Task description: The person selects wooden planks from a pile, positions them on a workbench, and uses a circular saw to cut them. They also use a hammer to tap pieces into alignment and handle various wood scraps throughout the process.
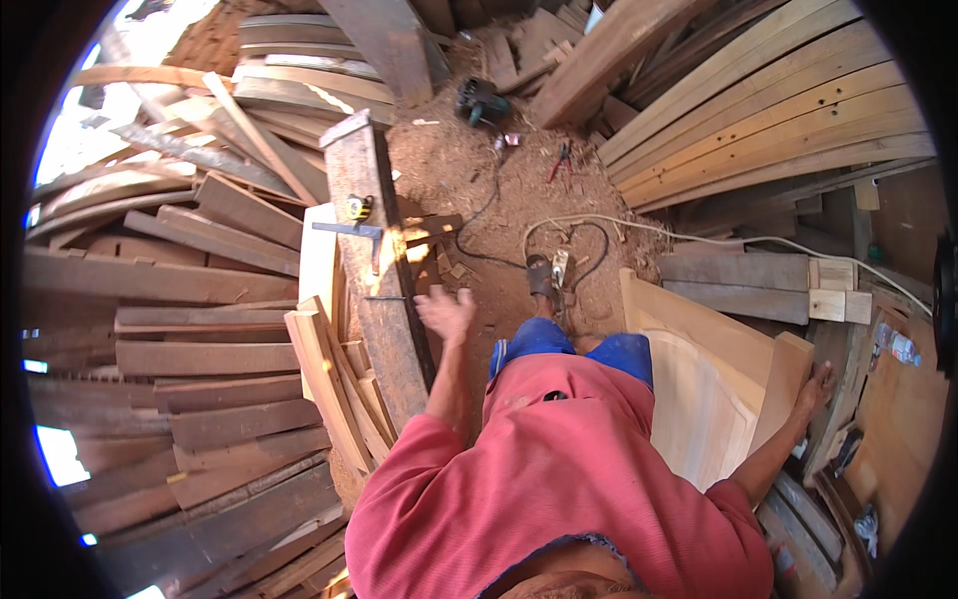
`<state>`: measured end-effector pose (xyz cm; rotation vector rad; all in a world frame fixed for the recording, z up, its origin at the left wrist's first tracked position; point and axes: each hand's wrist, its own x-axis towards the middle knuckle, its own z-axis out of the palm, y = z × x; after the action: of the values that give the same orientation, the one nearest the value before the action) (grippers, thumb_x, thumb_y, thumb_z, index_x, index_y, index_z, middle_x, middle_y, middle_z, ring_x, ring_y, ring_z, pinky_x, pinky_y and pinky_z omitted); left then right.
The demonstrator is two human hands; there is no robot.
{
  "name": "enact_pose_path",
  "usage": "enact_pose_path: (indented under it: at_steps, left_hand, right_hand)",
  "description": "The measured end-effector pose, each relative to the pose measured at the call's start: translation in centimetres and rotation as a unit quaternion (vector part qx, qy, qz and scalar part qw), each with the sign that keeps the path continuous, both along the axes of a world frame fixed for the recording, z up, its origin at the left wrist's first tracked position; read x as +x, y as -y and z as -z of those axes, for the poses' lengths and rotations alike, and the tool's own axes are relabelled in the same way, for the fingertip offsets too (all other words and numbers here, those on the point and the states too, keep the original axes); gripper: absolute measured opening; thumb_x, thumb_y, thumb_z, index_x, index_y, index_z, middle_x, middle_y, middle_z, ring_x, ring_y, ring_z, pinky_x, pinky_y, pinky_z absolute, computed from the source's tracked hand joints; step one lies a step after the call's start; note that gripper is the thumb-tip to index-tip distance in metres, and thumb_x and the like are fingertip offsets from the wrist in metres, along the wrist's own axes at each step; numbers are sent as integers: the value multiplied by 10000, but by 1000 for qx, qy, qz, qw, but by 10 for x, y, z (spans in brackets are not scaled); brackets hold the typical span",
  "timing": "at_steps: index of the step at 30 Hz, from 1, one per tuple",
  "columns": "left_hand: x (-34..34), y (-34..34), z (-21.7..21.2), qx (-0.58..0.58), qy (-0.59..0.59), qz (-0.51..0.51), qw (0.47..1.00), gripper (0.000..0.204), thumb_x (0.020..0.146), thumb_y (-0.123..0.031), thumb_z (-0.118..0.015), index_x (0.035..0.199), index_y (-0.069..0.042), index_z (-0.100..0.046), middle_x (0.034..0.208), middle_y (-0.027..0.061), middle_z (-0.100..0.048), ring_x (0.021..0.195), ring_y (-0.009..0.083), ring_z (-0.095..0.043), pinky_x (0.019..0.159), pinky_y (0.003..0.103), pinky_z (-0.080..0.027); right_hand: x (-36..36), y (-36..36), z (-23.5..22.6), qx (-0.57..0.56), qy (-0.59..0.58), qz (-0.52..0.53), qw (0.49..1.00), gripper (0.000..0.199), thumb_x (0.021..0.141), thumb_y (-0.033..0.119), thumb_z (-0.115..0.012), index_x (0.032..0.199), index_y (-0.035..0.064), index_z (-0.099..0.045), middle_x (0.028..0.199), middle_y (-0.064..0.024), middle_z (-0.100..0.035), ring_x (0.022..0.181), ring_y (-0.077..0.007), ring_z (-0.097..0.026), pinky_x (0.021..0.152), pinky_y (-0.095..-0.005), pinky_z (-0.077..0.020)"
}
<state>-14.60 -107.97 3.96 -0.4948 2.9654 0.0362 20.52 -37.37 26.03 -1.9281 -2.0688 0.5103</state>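
My left hand [446,311] hovers open, fingers spread, just right of a long dark wooden beam [384,329] and holds nothing. On that beam lie a metal square [351,231] and a yellow tape measure [358,208]. My right hand [815,387] rests on the edge of a pale wooden frame piece [780,384] that belongs to a light panelled assembly [699,369] at my right. My red shirt and blue shorts fill the lower middle.
Dark planks [200,349] are stacked at the left and pale boards [768,110] at the upper right. On the sawdust floor lie a power tool [481,100], red pliers [560,160], a white cable [699,237] and a black cord [479,215]. My foot [542,275] stands there.
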Motion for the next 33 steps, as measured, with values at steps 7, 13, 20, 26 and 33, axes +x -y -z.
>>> enact_pose_path:
  at_steps: [7, 13, 20, 26, 33]
  left_hand:
    - [-27, 151, 45, 73, 157, -314, 934, 1049, 916, -643, -593, 1529, 148, -277, 1576, 432, -257, 1488, 553, -265, 1220, 585, -259]
    - [-47, 186, 71, 142, 238, -249, 928, 1133, 825, -654, -728, 1479, 191, -350, 1482, 404, -451, 1398, 499, -467, 1172, 493, -397]
    - [-65, 167, 57, 131, 319, -282, 895, 1313, 817, -797, -629, 1587, 130, -108, 1632, 391, -189, 1527, 531, -213, 1223, 589, -278]
    - [-68, 168, 44, 139, 323, -264, 898, 1331, 843, -831, -550, 1552, 194, -83, 1583, 477, -161, 1505, 597, -182, 1223, 606, -256]
    - [-74, 175, 43, 184, 396, -208, 875, 1281, 859, -820, -548, 1561, 174, -150, 1634, 397, -173, 1523, 559, -185, 1238, 577, -234]
  right_hand:
    - [7, -21, 15, -13, 124, -22, 992, 737, 1038, 582, -464, 1423, -37, -571, 1450, -281, -567, 1357, -430, -529, 1151, -456, -382]
    - [49, -33, 27, -76, 145, -41, 986, 741, 1039, 570, -481, 1448, -45, -539, 1475, -274, -539, 1355, -407, -515, 1155, -436, -369]
    - [28, -22, 19, -176, -25, 31, 984, 755, 1035, 547, -538, 1409, -108, -545, 1394, -231, -606, 1236, -345, -599, 1067, -397, -453]
    - [35, -33, 33, -145, 6, 83, 986, 660, 1032, 493, -565, 1336, -92, -613, 1309, -233, -662, 1138, -342, -660, 998, -401, -517]
    - [33, -33, 43, 149, 215, 115, 958, 362, 995, 335, -619, 1206, 63, -729, 1068, -136, -753, 911, -311, -743, 744, -439, -601]
